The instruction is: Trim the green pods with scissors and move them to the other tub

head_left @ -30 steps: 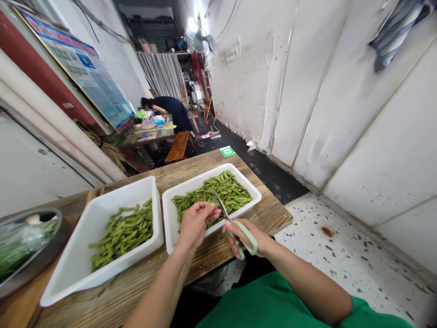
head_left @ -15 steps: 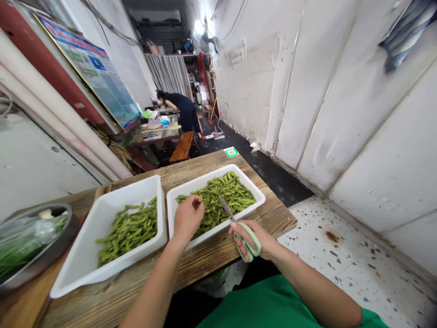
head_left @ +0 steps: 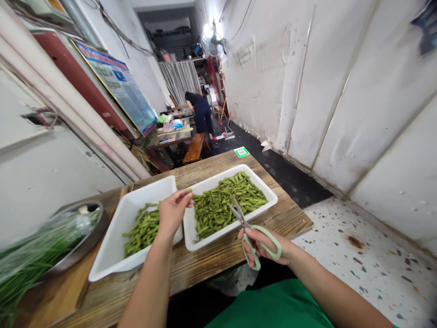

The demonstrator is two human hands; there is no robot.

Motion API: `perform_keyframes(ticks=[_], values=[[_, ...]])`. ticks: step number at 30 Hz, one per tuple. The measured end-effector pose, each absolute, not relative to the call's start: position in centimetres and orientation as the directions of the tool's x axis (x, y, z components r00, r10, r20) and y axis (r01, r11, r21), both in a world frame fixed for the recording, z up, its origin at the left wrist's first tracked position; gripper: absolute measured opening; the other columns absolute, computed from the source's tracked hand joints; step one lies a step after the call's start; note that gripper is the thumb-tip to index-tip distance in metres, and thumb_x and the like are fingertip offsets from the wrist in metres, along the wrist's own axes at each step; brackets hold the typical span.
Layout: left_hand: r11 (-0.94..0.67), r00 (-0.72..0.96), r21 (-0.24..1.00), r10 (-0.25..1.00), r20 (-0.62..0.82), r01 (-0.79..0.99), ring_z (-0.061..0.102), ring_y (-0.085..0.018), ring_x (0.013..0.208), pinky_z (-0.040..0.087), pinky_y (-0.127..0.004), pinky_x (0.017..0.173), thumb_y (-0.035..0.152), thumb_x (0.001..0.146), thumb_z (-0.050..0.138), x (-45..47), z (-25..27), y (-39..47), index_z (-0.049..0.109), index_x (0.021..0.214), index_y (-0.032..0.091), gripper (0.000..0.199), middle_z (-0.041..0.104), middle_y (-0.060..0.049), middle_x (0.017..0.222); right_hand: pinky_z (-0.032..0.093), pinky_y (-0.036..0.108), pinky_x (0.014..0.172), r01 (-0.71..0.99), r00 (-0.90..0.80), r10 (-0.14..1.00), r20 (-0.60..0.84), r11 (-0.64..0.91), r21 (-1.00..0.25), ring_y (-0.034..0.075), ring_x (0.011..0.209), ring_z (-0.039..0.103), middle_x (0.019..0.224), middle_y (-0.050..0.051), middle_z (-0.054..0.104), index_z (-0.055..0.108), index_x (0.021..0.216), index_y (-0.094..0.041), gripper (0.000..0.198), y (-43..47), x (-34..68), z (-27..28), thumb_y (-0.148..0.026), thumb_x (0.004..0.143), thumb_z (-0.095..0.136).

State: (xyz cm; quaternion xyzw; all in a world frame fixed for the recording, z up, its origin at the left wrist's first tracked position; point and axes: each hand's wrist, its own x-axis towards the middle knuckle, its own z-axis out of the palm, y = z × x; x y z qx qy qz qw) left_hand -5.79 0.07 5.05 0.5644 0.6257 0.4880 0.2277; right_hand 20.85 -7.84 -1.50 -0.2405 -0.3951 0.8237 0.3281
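Observation:
My left hand (head_left: 173, 210) is pinched at the fingertips, above the gap between two white trays. A small green piece of a soybean pod (head_left: 190, 190) pokes out from the pinch; the fingers hide the rest. In my right hand (head_left: 264, 246) are scissors (head_left: 241, 219) with pale green handles, their blades spread apart over the near edge of the right tray (head_left: 205, 245). That tray holds a broad heap of green soybean pods (head_left: 221, 200). A smaller pile of pods (head_left: 141, 230) lies in the left tray (head_left: 112, 237), partly behind my left hand and forearm.
Both trays stand on a wooden table (head_left: 201, 262). To the left, a metal bowl (head_left: 87, 241) holds long green leaves (head_left: 37, 259) and a plastic bag. Farther back, a person (head_left: 201, 111) bends over another table, near a wooden bench (head_left: 194, 148). A white wall runs along the right.
My left hand has lifted from the right tray and moved toward the left one, with a pod in its fingers. The scissors have opened wider. The view has shifted left.

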Motion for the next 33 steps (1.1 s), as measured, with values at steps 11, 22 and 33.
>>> perform_keyframes(ticks=[11,22,33], values=[[0.305,-0.349,0.18,0.878,0.328,0.935,0.065,-0.026,0.087,0.045,-0.03,0.075,0.021,0.074,0.049,-14.1,5.9,-1.4,0.07,0.094,0.012,0.03,0.072,-0.013,0.084,0.047,0.026,0.05,-0.3,-0.7,0.7,-0.139,-0.465,-0.833,0.01,0.048,0.054,0.062,-0.004,0.05,0.051,0.094,-0.016,0.034,-7.6,21.2,-2.2,-0.048,0.082,0.056],[-0.167,0.174,-0.099,0.983,0.061,0.981,0.059,-0.02,0.101,0.042,-0.026,0.086,0.022,0.083,0.046,-5.5,4.2,4.1,0.067,0.104,0.017,0.03,0.066,-0.011,0.108,0.044,0.022,0.045,-0.277,-0.681,0.726,-0.093,-0.373,-0.886,0.01,0.045,0.053,0.061,-0.004,0.05,0.05,0.096,-0.015,0.037,-7.8,22.1,-1.1,-0.048,0.081,0.056],[-0.046,0.04,-0.26,0.999,-0.025,0.965,0.063,-0.027,0.094,0.045,-0.033,0.078,0.008,0.078,0.041,-3.9,3.1,6.5,0.066,0.089,0.006,0.027,0.066,-0.022,0.095,0.043,0.02,0.043,-0.244,-0.661,0.746,-0.085,-0.32,-0.916,0.008,0.043,0.05,0.061,-0.005,0.049,0.05,0.095,-0.016,0.038,-7.7,21.9,-1.7,-0.05,0.08,0.057]])
